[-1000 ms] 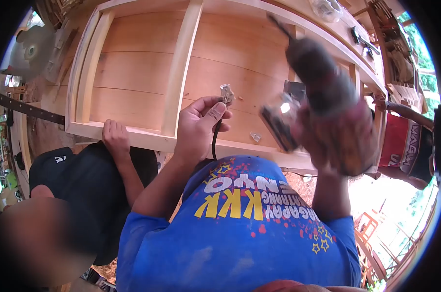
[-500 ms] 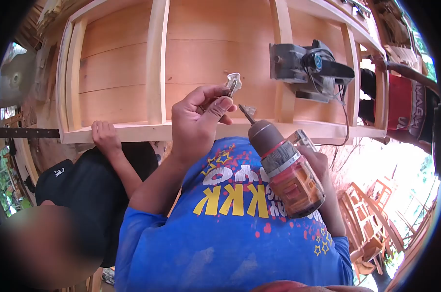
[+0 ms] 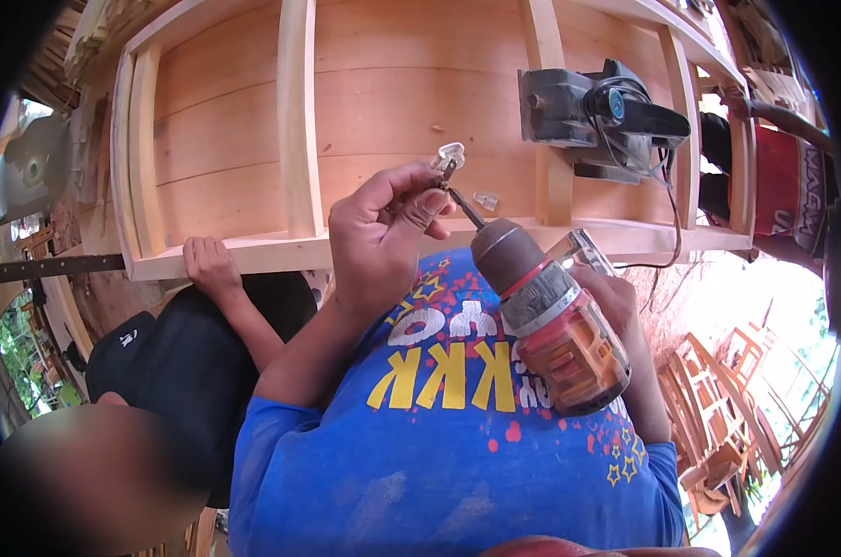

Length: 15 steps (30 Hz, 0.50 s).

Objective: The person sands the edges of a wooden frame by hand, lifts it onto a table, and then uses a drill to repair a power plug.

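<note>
My left hand (image 3: pixel 379 223) pinches a small shiny piece, whitish and partly see-through (image 3: pixel 449 156), with a dark, narrow part below it near the fingertips. My right hand (image 3: pixel 611 295) is wrapped round a red and black cordless drill (image 3: pixel 569 339), partly hidden behind the tool. The drill's bit (image 3: pixel 467 208) points up and left, its tip at the dark part by my left fingers; whether they touch is hard to tell. Beside the drill, near my right hand, shows a shiny flat piece (image 3: pixel 576 249). Another small clear piece (image 3: pixel 485 200) lies on the wooden panel.
A wooden frame with a boarded panel (image 3: pixel 402 93) spans the front. A black power planer (image 3: pixel 606 111) with a cord rests on it at the right. A person in black sits at left, a hand (image 3: pixel 213 267) on the frame's edge. Another person in red (image 3: pixel 782 186) is at right.
The drill's bit has come up to the dark part of the piece in my left fingers; before, there was a gap. The surroundings have shifted slightly in view.
</note>
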### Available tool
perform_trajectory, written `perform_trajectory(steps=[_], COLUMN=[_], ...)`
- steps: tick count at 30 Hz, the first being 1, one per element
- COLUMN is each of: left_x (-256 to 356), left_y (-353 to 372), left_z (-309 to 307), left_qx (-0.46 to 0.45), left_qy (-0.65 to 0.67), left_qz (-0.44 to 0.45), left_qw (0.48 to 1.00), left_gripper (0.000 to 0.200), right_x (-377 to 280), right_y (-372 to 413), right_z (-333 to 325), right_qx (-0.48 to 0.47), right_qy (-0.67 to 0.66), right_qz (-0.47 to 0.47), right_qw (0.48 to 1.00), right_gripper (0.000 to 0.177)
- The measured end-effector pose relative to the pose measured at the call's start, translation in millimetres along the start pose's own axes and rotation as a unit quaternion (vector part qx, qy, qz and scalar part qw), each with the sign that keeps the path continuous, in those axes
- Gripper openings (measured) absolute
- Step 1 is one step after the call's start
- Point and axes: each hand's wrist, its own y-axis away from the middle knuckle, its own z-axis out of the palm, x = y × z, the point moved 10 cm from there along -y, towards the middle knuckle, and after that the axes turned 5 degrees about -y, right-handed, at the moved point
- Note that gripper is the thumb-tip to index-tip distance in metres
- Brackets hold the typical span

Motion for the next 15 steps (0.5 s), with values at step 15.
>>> perform_trajectory(steps=[15], left_x=[11], left_y=[-2], left_z=[-6], left_qx=[0.012], left_qy=[-0.086], left_qz=[0.061], left_qw=[0.994], left_gripper=[0.021], right_x=[3], right_y=[-7], right_z=[6], right_qx=[-0.045], right_qy=[0.027], right_qz=[0.021], right_qw=[0.998], right_gripper=[0.038])
